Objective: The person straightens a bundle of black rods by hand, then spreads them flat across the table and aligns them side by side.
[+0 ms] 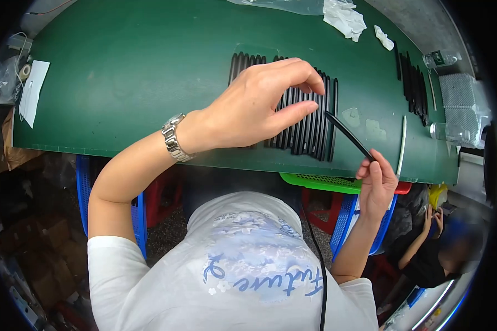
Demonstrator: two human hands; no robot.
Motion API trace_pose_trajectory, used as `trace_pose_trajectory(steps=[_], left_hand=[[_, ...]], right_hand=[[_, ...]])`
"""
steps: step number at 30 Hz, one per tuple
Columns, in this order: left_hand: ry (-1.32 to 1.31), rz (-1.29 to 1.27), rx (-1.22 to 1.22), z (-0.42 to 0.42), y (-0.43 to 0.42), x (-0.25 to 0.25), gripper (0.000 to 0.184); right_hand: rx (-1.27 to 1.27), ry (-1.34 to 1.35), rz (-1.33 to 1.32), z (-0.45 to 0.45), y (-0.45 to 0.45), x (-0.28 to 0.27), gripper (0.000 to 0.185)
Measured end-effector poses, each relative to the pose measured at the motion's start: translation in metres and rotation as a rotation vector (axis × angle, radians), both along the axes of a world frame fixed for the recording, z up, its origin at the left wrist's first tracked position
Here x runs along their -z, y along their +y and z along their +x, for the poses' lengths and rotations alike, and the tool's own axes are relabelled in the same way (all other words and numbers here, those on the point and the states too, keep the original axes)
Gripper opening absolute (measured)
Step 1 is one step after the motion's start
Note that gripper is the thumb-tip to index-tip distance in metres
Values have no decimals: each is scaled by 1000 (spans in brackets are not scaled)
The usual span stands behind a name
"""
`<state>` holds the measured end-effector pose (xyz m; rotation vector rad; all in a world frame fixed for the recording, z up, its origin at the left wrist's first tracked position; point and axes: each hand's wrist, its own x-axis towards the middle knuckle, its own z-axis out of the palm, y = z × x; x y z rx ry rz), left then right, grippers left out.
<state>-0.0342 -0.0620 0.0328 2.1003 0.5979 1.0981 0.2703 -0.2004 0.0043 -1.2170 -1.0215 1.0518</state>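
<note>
My right hand [379,175] grips the lower end of a slim black rod [348,134] near the table's front edge. The rod slants up and left, its far tip close to the thumb of my left hand [265,96]. A gap shows between thumb and index finger there, with nothing held. A silver watch is on my left wrist. Beneath that hand, a row of black rods [306,129] lies side by side on the green table [116,83]; my hand hides part of the row. The exact kind of rod cannot be made out.
More black rods [413,88] lie at the right, near a white strip [403,144] and clear plastic bottles [443,58]. Crumpled white gloves or tissue [344,20] sit at the back. Blue baskets [139,220] stand below the edge. Another person [444,248] sits at lower right.
</note>
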Motion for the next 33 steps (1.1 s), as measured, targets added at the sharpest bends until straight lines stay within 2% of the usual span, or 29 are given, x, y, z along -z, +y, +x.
trace_pose_trajectory(steps=[1, 4, 5, 8, 11, 12, 14, 16, 20, 21, 24, 26, 28, 30, 33], left_hand=[[70, 55, 0, -2, 0, -1, 23], [244, 317, -127, -20, 16, 9, 28], [293, 377, -193, -29, 19, 12, 34], [560, 388, -236, -60, 24, 20, 51], [654, 294, -213, -75, 16, 23, 61], [659, 268, -200, -75, 13, 25, 63], [665, 221, -173, -75, 10, 29, 65], [655, 197, -158, -71, 6, 28, 66], [625, 146, -133, -70, -2, 28, 67], [623, 152, -124, -70, -3, 29, 68], [597, 157, -110, -66, -4, 30, 67], [619, 160, -90, -63, -1, 28, 66], [623, 184, -73, -58, 4, 25, 64], [609, 217, -67, -50, 8, 22, 61], [563, 290, -26, -24, 11, 23, 51]], right_hand=[[-26, 69, -15, 34, -11, 4, 26], [-281, -82, -198, 132, -57, 13, 21], [-278, -106, -309, 167, -79, 26, 23], [84, -22, -529, 240, -136, 58, 25], [422, 23, -496, 287, -151, 91, 31], [540, 30, -485, 292, -150, 99, 31], [608, 3, -402, 267, -119, 103, 33], [693, -42, -332, 215, -78, 85, 32], [893, -625, -183, 264, -79, 112, 30], [991, -666, -78, 249, -75, 101, 27], [1015, -792, 171, 175, -58, 63, 22], [821, -930, 305, 91, -37, 32, 20], [408, -1112, 245, 32, -28, 7, 24], [130, -1200, 436, -8, -11, 0, 31], [-43, -1168, 426, -43, 4, -5, 34]])
